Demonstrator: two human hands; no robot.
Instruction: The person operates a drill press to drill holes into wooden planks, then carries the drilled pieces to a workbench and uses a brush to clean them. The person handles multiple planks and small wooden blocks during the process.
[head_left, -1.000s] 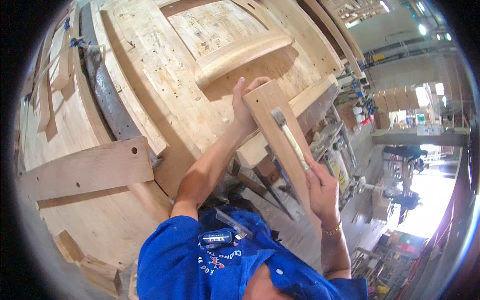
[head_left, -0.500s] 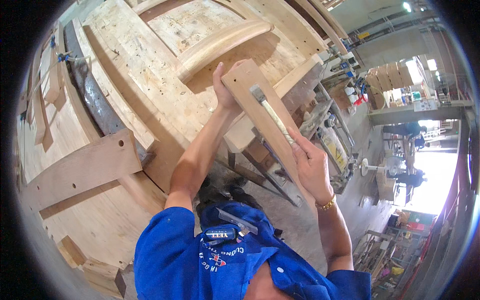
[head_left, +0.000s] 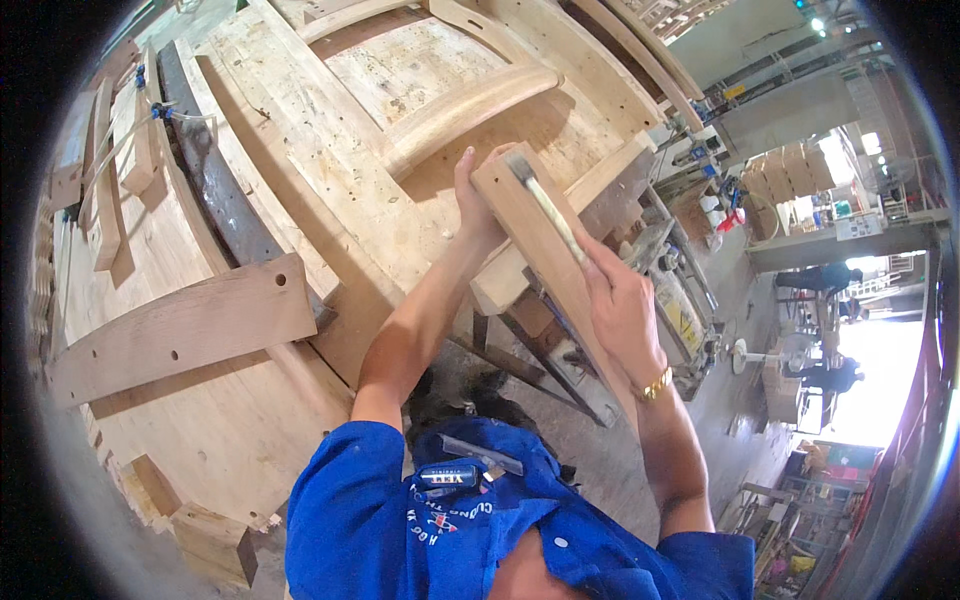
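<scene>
My left hand grips the far end of a long, flat wooden board, its thumb along the left edge and its other fingers partly hidden behind the wood. The board slants from the bench edge down toward my right forearm. In my right hand is a brush with a pale, slim handle and a grey-dark tip. That tip lies over the board's face close to the far end, near a small dark hole. The right fingers are closed round the handle's lower part.
Beyond my hands is a wooden workbench bearing a curved wooden rail. At left lie a drilled board, a dark metal bar and blue-ended clamps. A cluttered stand and a fan are at right, people farther off.
The brush has slid along the board toward its far end, my right hand moving with it. My left hand keeps its grip. The whole view has shifted slightly.
</scene>
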